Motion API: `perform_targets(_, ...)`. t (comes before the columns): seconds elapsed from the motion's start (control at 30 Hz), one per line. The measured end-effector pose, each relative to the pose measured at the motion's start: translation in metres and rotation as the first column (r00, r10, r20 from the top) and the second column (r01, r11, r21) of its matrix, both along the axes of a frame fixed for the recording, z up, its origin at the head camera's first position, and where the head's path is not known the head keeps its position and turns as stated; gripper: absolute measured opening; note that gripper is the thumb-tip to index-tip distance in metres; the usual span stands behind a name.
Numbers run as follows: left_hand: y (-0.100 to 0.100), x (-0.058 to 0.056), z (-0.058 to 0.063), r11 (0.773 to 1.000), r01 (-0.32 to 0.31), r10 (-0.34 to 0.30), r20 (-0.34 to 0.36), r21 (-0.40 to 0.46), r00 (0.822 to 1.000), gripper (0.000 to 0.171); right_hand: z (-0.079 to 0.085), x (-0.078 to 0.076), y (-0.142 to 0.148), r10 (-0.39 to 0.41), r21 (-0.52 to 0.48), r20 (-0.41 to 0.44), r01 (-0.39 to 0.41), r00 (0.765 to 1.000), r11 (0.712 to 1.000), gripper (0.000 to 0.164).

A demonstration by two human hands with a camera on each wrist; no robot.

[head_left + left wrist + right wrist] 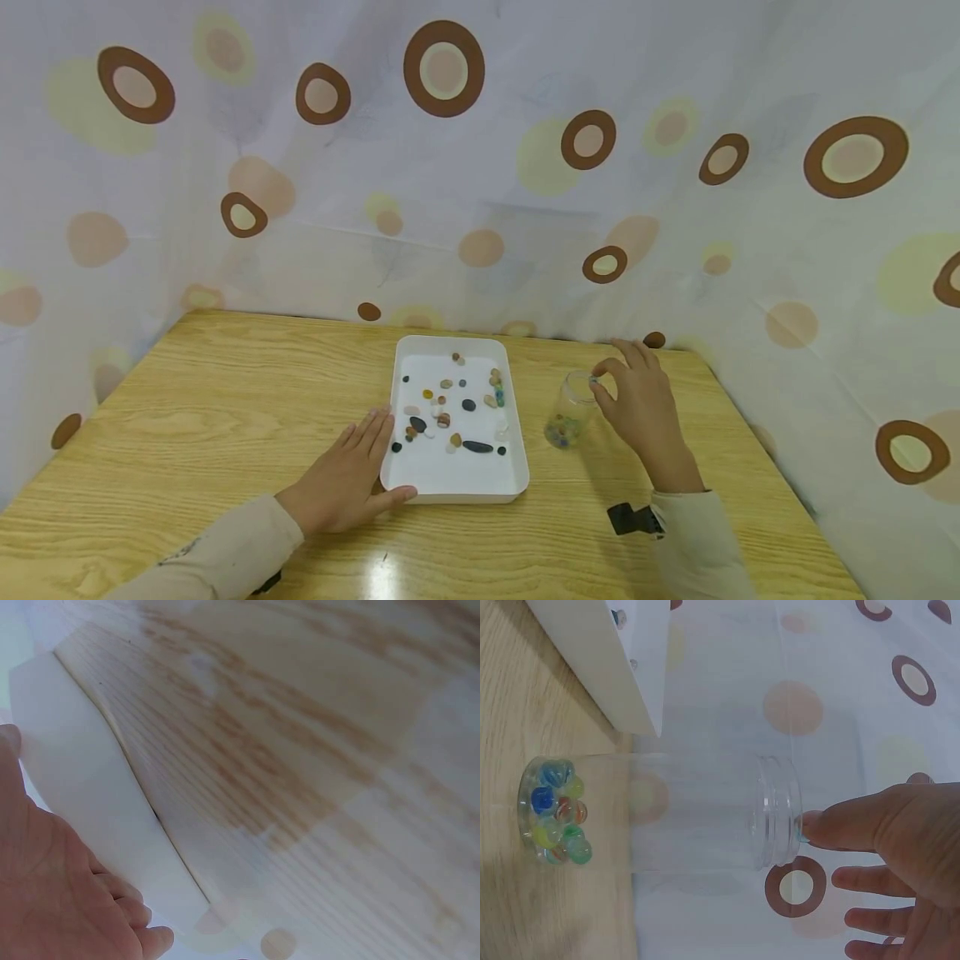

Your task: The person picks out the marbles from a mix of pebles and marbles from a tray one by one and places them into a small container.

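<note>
My right hand (642,408) is at the mouth of a clear jar (697,810), thumb and index finger pinching a small glass marble (805,831) at the rim, mostly hidden by the thumb. Several coloured marbles (555,806) lie in the bottom of the upright jar. The other fingers of that hand are spread outward. My left hand (341,483) rests along the left side of a white tray (450,483), fingers straight and thumb at its near left corner. Inside the tray lie scattered pebbles (477,447) and a few marbles (500,396) near its right wall.
The tray and jar stand on a wood-grain table (262,383), the jar just right of the tray. A patterned cloth (510,200) hangs behind the table and along its sides.
</note>
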State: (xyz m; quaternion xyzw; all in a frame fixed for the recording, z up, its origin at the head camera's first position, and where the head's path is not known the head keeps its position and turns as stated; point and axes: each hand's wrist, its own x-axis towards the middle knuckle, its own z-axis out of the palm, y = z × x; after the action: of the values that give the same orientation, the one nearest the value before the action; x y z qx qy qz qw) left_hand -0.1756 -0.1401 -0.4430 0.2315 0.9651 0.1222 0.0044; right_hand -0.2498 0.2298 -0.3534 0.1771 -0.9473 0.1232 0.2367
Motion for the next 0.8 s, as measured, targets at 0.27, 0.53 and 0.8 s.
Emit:
perform_targets(0.27, -0.0008, -0.0005, -0.0010, 1.000, -0.003, 0.003, 0.008, -0.004, 1.000, 0.102, -0.0078, -0.0018, 0.0035, 0.006, -0.024, 0.000, -0.006, 1.000, 1.000, 0.013)
perform_targets(0.53, -0.0003, -0.0001, 0.0010, 1.000, -0.002, 0.002, 0.002, -0.003, 1.000, 0.101, -0.0069, -0.0001, 0.0026, 0.007, -0.022, -0.008, -0.007, 1.000, 1.000, 0.011)
perform_targets(0.8, -0.0001, 0.0000, 0.0008, 1.000, -0.003, 0.003, 0.012, -0.004, 1.000, 0.101, -0.0080, 0.0002, 0.0030, 0.008, -0.030, 0.002, -0.008, 1.000, 1.000, 0.011)
